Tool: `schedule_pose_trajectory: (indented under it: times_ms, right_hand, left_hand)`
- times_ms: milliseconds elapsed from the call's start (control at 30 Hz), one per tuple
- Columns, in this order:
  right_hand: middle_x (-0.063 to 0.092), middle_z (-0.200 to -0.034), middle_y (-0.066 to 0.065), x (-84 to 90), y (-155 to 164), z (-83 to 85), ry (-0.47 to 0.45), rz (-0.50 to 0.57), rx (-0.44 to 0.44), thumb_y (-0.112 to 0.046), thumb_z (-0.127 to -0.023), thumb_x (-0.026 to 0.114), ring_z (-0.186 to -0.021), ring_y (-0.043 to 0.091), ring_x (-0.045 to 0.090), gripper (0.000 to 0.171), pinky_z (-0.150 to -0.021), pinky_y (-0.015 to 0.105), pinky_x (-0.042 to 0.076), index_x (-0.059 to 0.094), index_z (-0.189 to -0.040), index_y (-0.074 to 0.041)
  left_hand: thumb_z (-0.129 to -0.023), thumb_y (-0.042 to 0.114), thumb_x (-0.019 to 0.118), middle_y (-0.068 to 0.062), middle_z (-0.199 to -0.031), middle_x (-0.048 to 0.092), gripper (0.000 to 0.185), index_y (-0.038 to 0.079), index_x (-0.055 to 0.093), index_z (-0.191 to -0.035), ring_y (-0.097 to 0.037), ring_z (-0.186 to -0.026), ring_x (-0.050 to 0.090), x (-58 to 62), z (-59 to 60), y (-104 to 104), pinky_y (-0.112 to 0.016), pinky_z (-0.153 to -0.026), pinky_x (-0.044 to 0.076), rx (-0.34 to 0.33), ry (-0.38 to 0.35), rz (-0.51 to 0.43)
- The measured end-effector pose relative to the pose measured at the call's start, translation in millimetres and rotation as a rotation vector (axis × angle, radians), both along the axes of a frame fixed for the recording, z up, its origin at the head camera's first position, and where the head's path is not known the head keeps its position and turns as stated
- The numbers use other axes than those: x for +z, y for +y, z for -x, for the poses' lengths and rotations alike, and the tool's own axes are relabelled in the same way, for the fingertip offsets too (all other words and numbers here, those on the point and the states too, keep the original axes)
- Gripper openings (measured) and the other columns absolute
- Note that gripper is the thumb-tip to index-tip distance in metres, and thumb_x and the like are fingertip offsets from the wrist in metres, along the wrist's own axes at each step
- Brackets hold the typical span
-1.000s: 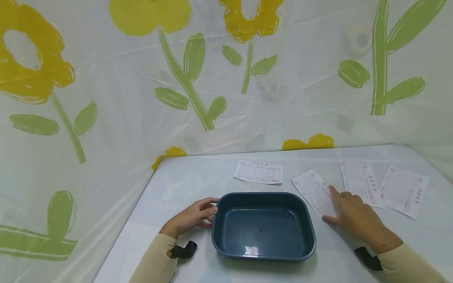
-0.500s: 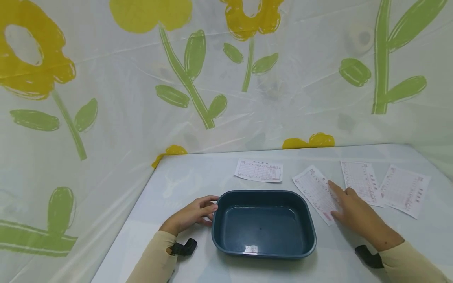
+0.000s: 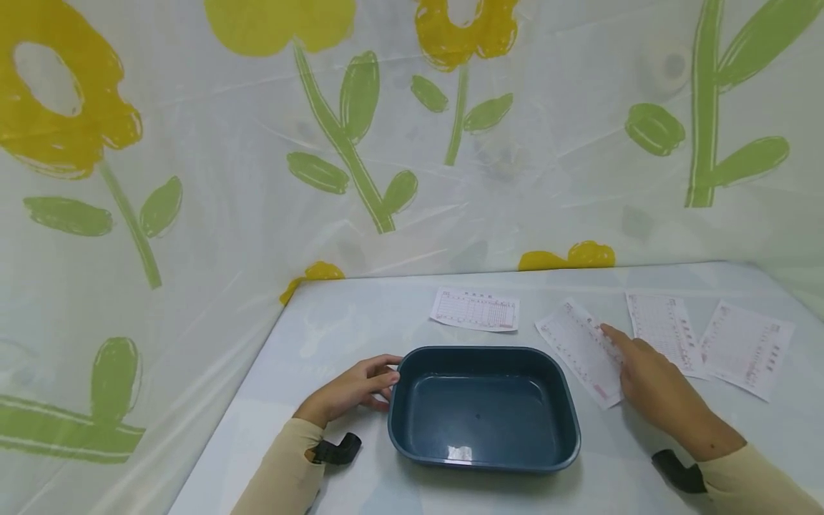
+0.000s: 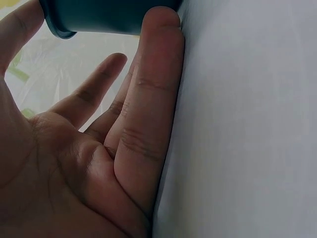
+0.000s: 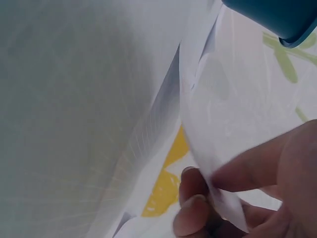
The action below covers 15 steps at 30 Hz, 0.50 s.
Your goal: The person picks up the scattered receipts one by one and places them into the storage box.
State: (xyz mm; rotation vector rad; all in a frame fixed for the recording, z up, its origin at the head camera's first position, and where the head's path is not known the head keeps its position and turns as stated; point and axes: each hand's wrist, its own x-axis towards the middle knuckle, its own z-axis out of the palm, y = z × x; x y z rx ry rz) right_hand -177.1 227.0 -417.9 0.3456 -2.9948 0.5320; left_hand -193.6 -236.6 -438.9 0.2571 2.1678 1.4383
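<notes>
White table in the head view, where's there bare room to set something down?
Two patches of the table look bare: far left, between the left hand and the lone sheet; and near right, between the tub and the right sleeve. The tub is empty too. It's crowded right of the tub: the right hand pinches a slanted sheet beside two more sheets.

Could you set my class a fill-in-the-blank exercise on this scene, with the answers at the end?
The head view shows ____ printed paper forms.
The person's ____ hand pinches one form.
The number of forms inside the plastic basin is ____.
The flowers printed on the backdrop are ____.
Missing words: four; right; zero; yellow.
</notes>
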Motion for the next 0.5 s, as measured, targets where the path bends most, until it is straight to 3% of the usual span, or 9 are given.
schedule_pose_trajectory:
  times_ms: [100, 333, 500]
  right_hand:
    - [0.057, -0.124, 0.035, 0.5, -0.7, -0.3, 0.042, 0.001, 0.002, 0.007, -0.088, 0.062, -0.087, 0.03, 0.06, 0.064, -0.07, 0.044, 0.057, 0.038, -0.148, 0.006]
    - [0.06, -0.116, 0.033, 4.4, -3.6, -2.4, 0.15, 0.027, -0.011, 0.01, -0.087, 0.058, -0.081, 0.029, 0.059, 0.059, -0.066, 0.04, 0.055, 0.043, -0.144, 0.006]
    - [0.062, -0.104, 0.027, 6.3, -4.4, -3.5, 0.273, 0.037, 0.0, 0.011, -0.085, 0.059, -0.072, 0.021, 0.051, 0.059, -0.055, 0.022, 0.04, 0.046, -0.142, 0.004]
  left_hand:
    - [-0.099, 0.043, 0.058, -0.014, -0.125, 0.062, 0.062, 0.009, 0.043, -0.149, -0.017, -0.093, 0.066, -1.1, -0.9, 0.1, -0.042, -0.088, 0.06, -0.003, -0.007, -0.008]
    - [-0.099, 0.044, 0.058, -0.013, -0.125, 0.062, 0.061, 0.01, 0.045, -0.148, -0.018, -0.093, 0.066, -0.5, 0.3, 0.0, -0.042, -0.088, 0.06, -0.01, 0.009, 0.0]
    - [-0.099, 0.044, 0.058, -0.014, -0.125, 0.062, 0.061, 0.01, 0.045, -0.148, -0.018, -0.093, 0.066, 0.3, 0.9, 0.2, -0.043, -0.087, 0.06, -0.006, 0.014, 0.01]
